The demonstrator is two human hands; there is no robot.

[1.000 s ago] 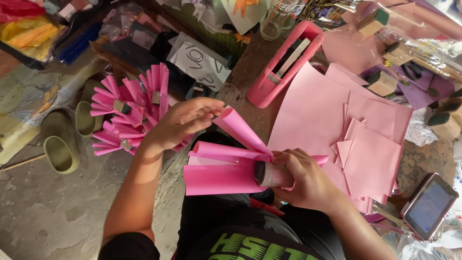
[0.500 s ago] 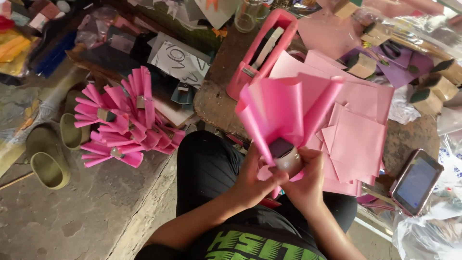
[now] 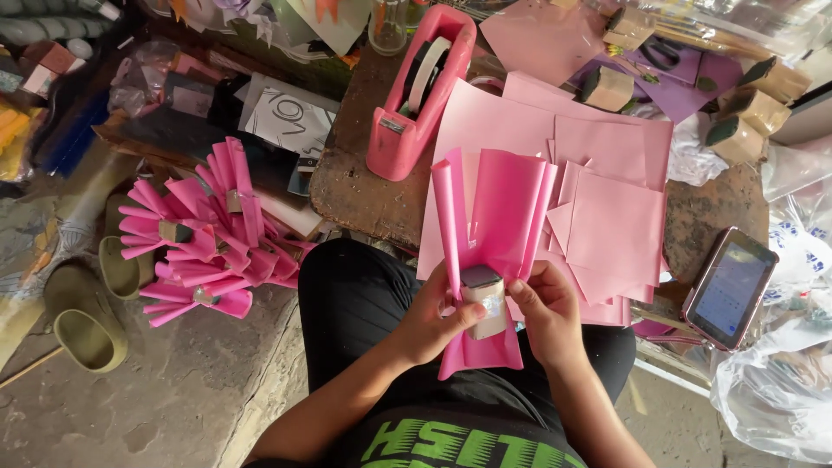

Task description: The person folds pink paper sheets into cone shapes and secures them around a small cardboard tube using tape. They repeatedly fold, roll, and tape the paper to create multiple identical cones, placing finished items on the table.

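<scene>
Both hands, left hand (image 3: 429, 321) and right hand (image 3: 544, 312), pinch a pink paper bundle (image 3: 490, 251), fingers closed around its small block (image 3: 484, 295).

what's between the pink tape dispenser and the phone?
Head view: loose pink paper sheets on the wooden table fill the stretch between tape dispenser and phone.

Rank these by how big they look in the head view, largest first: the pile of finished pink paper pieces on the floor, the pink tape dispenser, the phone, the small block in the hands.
1. Pile of pink paper pieces
2. Pink tape dispenser
3. Phone, close to the dispenser in apparent size, so that order is unsure
4. Small block, smallest despite being nearest the camera
</scene>
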